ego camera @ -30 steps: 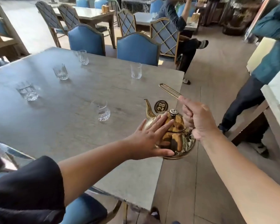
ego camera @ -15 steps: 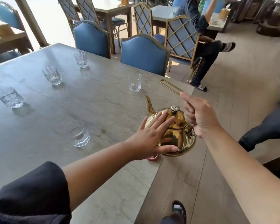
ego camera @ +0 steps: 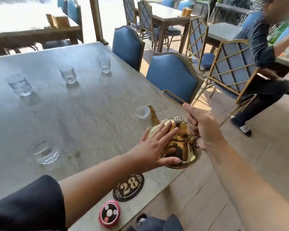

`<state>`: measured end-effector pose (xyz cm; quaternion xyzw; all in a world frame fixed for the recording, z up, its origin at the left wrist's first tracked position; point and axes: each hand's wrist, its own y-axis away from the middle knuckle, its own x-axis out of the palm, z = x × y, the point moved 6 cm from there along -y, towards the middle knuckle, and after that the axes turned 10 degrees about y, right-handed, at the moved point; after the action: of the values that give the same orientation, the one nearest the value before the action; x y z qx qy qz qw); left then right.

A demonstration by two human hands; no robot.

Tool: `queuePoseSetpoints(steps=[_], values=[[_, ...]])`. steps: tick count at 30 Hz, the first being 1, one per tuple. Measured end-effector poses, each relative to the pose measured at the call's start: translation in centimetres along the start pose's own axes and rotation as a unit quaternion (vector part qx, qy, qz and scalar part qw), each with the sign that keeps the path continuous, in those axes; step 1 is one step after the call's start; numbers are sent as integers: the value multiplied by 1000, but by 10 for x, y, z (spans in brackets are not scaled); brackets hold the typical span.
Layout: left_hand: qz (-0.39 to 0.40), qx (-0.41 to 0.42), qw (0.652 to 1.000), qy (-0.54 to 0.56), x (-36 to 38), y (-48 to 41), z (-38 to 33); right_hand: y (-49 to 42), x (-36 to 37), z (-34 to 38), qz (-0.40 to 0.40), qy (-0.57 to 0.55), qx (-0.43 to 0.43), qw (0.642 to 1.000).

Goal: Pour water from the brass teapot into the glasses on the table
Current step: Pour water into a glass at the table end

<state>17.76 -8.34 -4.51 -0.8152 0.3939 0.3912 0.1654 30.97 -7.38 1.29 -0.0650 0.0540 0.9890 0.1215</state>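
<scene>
Hands steady a brass teapot (ego camera: 177, 144) at the right edge of a grey stone table (ego camera: 90, 117), its base overhanging the rim at about 4 o'clock of the tabletop. The right hand (ego camera: 202, 127) is closed around the teapot's looped wire handle (ego camera: 173, 97), which slants up toward 11 o'clock; the left hand (ego camera: 155, 147) lies flat and spread against the pot's side and lid, fingers apart, thumb along the lower body. The spout (ego camera: 153, 115) points toward 11 o'clock, its tip just beside the nearest glass (ego camera: 142, 111), which stands close to the table's right edge. Four more glasses share the top: one at 8 o'clock of the teapot (ego camera: 46, 155), blurred, and three in a row across the far side (ego camera: 20, 85), (ego camera: 68, 73), (ego camera: 105, 64), all well apart from the pot. Between the left forearm and the near table corner lie a dark oval number plaque reading 28 (ego camera: 128, 187) and a round red call button (ego camera: 109, 214). Open tabletop spreads wide between the glasses. Two blue upholstered chairs (ego camera: 172, 75) stand pushed against the far edge, the closer one directly behind the handle. Beyond the right rim, tiled floor (ego camera: 240, 164) lies open, with a lattice-backed chair (ego camera: 232, 67) and a seated person's leg (ego camera: 257, 104) at 2 o'clock.
</scene>
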Motion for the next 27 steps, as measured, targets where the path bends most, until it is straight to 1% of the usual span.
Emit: queuePoseSetpoints(steps=[8,16,19,21,25,27], values=[[-10,-38,999,5,-15,-68,20,-82,-17,-1,55,14,11,998],[-59,-83,995,1,-20,-121,26,-147,-37,0,131,20,7,991],[-94,-99,991,-6,-16,-144,22,-169,-49,0,166,19,3,986],[-133,-112,985,-14,-14,-159,18,-183,-57,3,197,14,-6,980],[-225,-146,963,-4,-14,-190,5,-210,-75,14,261,9,-24,965],[-252,-165,953,-10,-13,-202,-3,-218,-82,18,286,6,-33,958]])
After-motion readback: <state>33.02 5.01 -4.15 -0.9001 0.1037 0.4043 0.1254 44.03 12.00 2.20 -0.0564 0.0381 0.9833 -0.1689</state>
